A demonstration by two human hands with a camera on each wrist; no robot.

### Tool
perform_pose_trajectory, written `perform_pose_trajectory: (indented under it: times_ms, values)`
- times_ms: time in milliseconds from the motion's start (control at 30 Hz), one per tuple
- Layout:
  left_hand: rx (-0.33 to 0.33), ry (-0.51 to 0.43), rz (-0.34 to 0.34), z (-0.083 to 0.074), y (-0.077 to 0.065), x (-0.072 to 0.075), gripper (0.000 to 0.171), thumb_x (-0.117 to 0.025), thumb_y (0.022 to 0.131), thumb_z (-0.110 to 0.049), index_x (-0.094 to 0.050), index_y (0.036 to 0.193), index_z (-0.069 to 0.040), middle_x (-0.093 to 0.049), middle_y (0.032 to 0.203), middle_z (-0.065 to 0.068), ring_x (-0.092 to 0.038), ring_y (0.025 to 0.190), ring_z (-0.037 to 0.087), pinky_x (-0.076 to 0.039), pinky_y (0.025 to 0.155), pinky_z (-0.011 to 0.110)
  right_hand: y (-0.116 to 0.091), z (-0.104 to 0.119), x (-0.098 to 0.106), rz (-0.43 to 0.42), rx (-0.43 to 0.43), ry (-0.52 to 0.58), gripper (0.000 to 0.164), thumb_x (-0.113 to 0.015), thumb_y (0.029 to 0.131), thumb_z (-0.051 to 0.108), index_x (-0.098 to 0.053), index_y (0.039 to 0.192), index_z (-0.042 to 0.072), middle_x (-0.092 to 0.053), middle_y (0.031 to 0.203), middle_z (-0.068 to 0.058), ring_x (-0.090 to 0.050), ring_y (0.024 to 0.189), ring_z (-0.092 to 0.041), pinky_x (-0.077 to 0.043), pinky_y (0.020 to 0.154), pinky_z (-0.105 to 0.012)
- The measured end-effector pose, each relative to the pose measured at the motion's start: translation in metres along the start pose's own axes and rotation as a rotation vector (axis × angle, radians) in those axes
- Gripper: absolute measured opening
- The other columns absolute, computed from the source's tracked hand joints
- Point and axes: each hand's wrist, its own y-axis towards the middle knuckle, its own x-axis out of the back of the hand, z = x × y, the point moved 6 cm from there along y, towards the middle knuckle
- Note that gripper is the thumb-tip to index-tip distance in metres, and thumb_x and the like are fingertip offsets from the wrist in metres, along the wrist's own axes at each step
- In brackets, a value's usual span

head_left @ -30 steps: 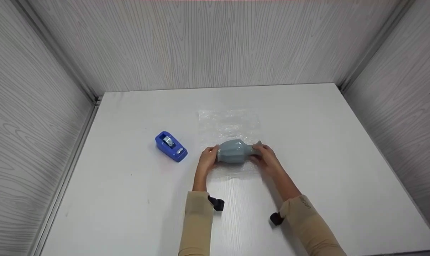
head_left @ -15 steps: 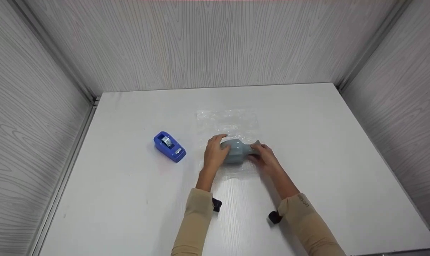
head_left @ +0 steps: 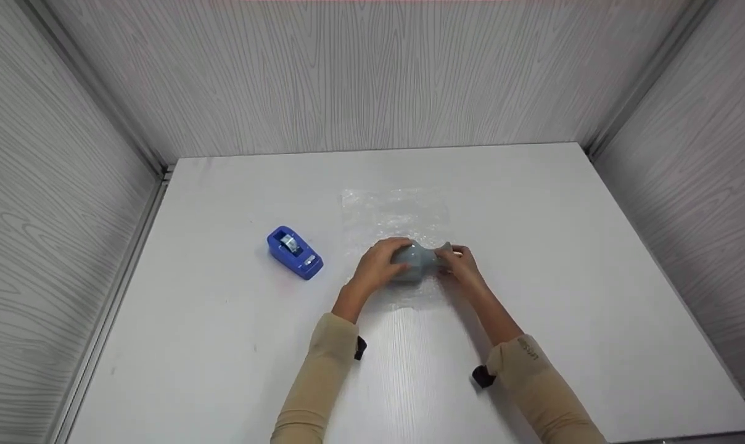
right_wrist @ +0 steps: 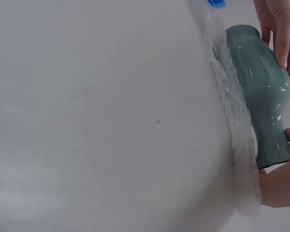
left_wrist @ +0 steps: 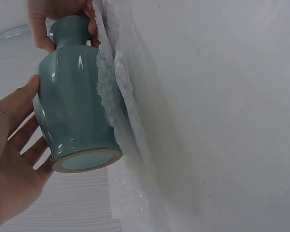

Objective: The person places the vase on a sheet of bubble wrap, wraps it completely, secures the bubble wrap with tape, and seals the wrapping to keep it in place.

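Currently, the glossy blue-green ceramic vase [head_left: 417, 261] is held sideways over a clear bubble-wrap sheet [head_left: 397, 206], neck pinched by the right hand [head_left: 464, 269], body seemingly clasped by the left hand [head_left: 377, 266]; through slick glaze, it could be dropped.

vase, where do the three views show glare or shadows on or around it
Head view: glints on the bubble wrap, soft shadow on the table beside the right sleeve; left wrist view: small highlights on the vase, some near its base; right wrist view: streaky highlights along the vase, broad soft shadow on the table.
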Motion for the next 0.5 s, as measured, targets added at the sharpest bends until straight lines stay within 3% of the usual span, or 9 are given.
perform_pose_trajectory:
  times_ms: [133, 233, 300, 400, 500]
  values:
    - [-0.012, 0.019, -0.003, -0.001, 0.000, 0.000, 0.048, -0.069, 0.082, -0.021, -0.054, 0.127, -0.011, -0.050, 0.131, 0.004, -0.041, 0.123, 0.020, -0.031, 0.100, 0.033, -0.012, 0.015, 0.010, -0.136, 0.270, -0.166, 0.059, -0.063, 0.083, 0.022, -0.035, 0.129, -0.001, -0.040, 0.126, -0.019, -0.043, 0.110, -0.028, -0.043, 0.087, -0.037]
    - [-0.030, 0.023, -0.014, -0.002, -0.002, -0.001, 0.047, -0.069, 0.082, -0.020, -0.055, 0.126, -0.010, -0.051, 0.130, 0.005, -0.042, 0.122, 0.021, -0.031, 0.100, 0.034, -0.030, 0.030, 0.013, -0.227, 0.625, -0.357, 0.048, -0.065, 0.082, 0.016, -0.044, 0.121, -0.002, -0.045, 0.118, -0.018, -0.044, 0.107, -0.028, -0.044, 0.083, -0.039]
    - [-0.042, 0.021, -0.021, -0.003, -0.003, -0.001, 0.047, -0.069, 0.082, -0.020, -0.055, 0.126, -0.010, -0.051, 0.130, 0.005, -0.043, 0.121, 0.021, -0.032, 0.099, 0.034, -0.045, 0.037, 0.009, -0.244, 0.885, -0.516, 0.037, -0.067, 0.080, 0.010, -0.051, 0.112, -0.001, -0.051, 0.108, -0.015, -0.049, 0.100, -0.026, -0.046, 0.077, -0.038]
    - [-0.054, 0.024, -0.027, -0.004, -0.003, -0.001, 0.047, -0.069, 0.082, -0.021, -0.056, 0.125, -0.009, -0.052, 0.129, 0.006, -0.044, 0.120, 0.022, -0.033, 0.098, 0.035, -0.067, 0.039, -0.006, -0.160, 1.217, -0.767, 0.025, -0.070, 0.076, 0.004, -0.057, 0.098, 0.003, -0.056, 0.094, -0.007, -0.054, 0.087, -0.020, -0.048, 0.069, -0.035]
    - [-0.062, 0.047, -0.024, -0.006, -0.003, -0.001, 0.047, -0.069, 0.083, -0.021, -0.055, 0.126, -0.010, -0.052, 0.129, 0.005, -0.044, 0.120, 0.021, -0.033, 0.098, 0.035, -0.080, 0.029, -0.023, 0.025, 1.386, -0.998, 0.020, -0.072, 0.076, 0.010, -0.059, 0.091, 0.007, -0.056, 0.088, -0.002, -0.055, 0.081, -0.018, -0.048, 0.066, -0.032]
